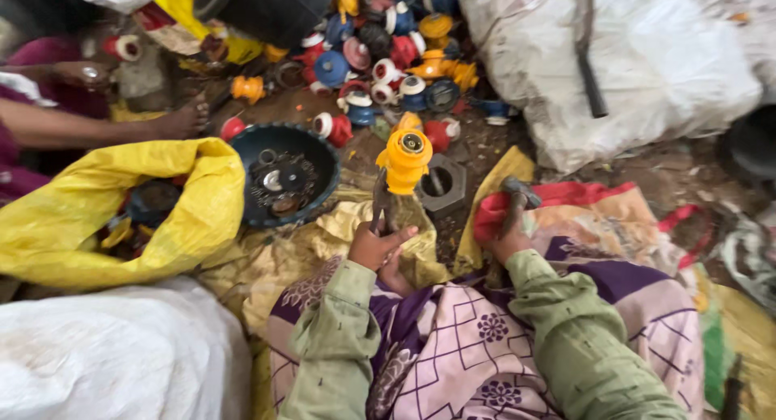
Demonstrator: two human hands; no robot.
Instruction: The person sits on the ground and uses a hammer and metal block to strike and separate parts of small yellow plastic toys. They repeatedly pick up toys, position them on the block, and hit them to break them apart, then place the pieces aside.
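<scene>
Dirt floor | left hand grips pliers, seemingly clamping yellow ribbed part

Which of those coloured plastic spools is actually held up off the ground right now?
The yellow spool, gripped in pliers by the left hand; all others lie in the heap.

Glossy yellow plastic part, dull dark metal pliers

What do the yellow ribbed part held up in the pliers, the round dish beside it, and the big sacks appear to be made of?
Yellow ribbed part: likely moulded plastic, uniform colour with a slight sheen.
Round dish: dark, dull, probably plastic; it holds greyish metal-looking rings.
White sacks: apparently woven plastic fabric, creased and matte.
Yellow sack: the same kind, glossier.
</scene>
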